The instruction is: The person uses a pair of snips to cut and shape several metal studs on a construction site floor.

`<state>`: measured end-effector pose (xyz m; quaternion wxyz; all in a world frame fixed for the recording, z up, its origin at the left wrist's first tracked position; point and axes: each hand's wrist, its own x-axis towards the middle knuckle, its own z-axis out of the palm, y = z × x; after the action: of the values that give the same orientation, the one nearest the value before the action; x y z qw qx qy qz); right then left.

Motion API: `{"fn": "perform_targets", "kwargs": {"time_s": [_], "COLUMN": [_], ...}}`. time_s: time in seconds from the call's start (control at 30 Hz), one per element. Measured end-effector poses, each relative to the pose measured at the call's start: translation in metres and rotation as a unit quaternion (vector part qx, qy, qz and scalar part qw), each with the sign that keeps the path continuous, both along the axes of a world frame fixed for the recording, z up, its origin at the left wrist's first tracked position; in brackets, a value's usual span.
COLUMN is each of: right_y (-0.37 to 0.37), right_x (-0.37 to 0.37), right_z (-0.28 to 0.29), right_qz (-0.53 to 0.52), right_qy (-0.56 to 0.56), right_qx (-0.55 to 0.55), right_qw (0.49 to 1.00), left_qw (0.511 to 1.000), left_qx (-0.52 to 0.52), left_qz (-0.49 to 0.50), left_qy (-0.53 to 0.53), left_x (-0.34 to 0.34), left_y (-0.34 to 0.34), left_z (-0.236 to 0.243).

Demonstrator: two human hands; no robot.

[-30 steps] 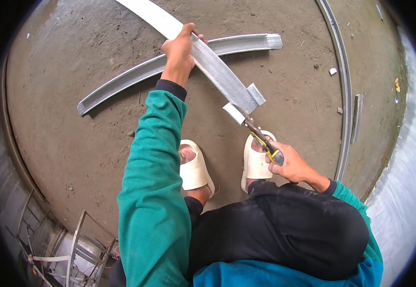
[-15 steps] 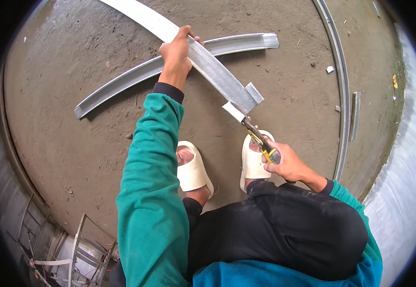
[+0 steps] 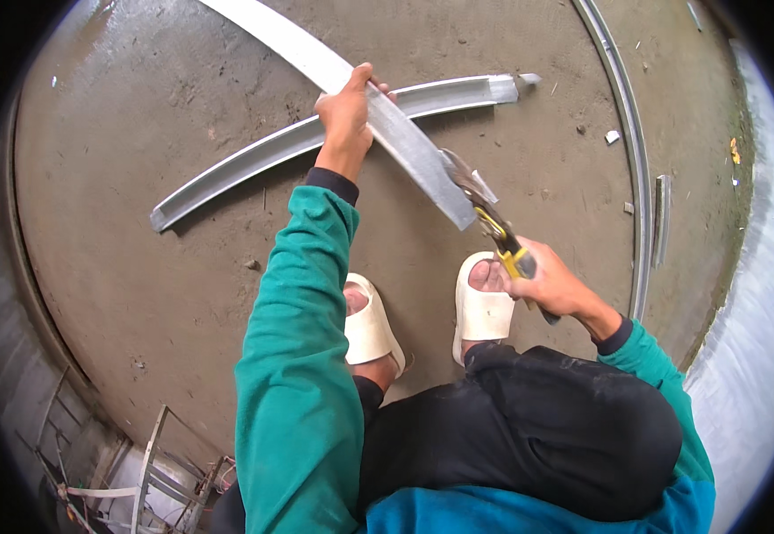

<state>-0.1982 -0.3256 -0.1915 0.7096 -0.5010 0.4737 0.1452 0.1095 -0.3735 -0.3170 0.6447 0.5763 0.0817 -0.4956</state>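
Note:
Near the upper middle, my left hand (image 3: 347, 116) is closed round a long pale metal strip (image 3: 409, 156) that slants down to the right. It lies across a curved grey metal channel (image 3: 245, 151) below it. My right hand (image 3: 543, 280) grips metal snips (image 3: 503, 236) with yellow and black handles, whose slightly blurred blades are at the right edge of the strip's lower end. A small bent metal flap beside the blades is partly hidden by them; whether it is still joined, I cannot tell. Both my feet in cream slides (image 3: 485, 316) are below the strip.
A long narrow rail (image 3: 628, 107) runs down the right of the concrete floor (image 3: 191, 338), with a short offcut (image 3: 663, 218) beside it. Small scraps (image 3: 612, 136) lie nearby. A metal frame (image 3: 151, 472) stands at the lower left, and a pale wall (image 3: 743, 294) edges the right.
The snips have moved up to the strip's right edge. The pale flap at the lower left of the strip's end is no longer there. My left hand sits slightly lower and further right in view.

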Motion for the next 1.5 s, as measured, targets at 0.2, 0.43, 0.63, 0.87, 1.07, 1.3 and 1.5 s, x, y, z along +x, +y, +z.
{"fn": "perform_targets", "kwargs": {"time_s": [0.2,0.43,0.63,0.87,1.07,1.3,1.5], "right_y": [0.006,0.041,0.044,0.046,0.035,0.029,-0.004], "right_x": [-0.031,-0.053,-0.042,-0.047,-0.040,-0.037,-0.053], "right_z": [0.018,0.019,0.017,0.014,0.014,0.016,0.021], "right_qz": [-0.005,0.077,0.057,0.067,0.089,0.096,-0.067], "right_qy": [0.003,0.160,0.120,0.087,0.098,0.114,0.031], "right_qx": [-0.130,-0.248,-0.214,-0.230,-0.232,-0.240,0.116], "right_qw": [0.992,0.952,0.968,0.967,0.964,0.959,0.990], "left_qw": [0.999,1.000,0.999,0.998,0.998,0.993,0.977], "left_qx": [0.017,-0.012,0.008,0.013,-0.003,0.032,-0.022], "left_qz": [-0.009,0.008,0.009,0.001,0.019,-0.029,-0.142], "left_qy": [-0.043,-0.025,-0.042,-0.063,-0.067,-0.107,-0.156], "left_x": [0.029,0.028,0.020,0.019,0.005,0.007,0.014], "left_y": [0.006,-0.011,-0.020,-0.015,-0.015,-0.017,-0.047], "left_z": [0.004,0.014,0.017,0.016,0.018,0.017,-0.016]}}
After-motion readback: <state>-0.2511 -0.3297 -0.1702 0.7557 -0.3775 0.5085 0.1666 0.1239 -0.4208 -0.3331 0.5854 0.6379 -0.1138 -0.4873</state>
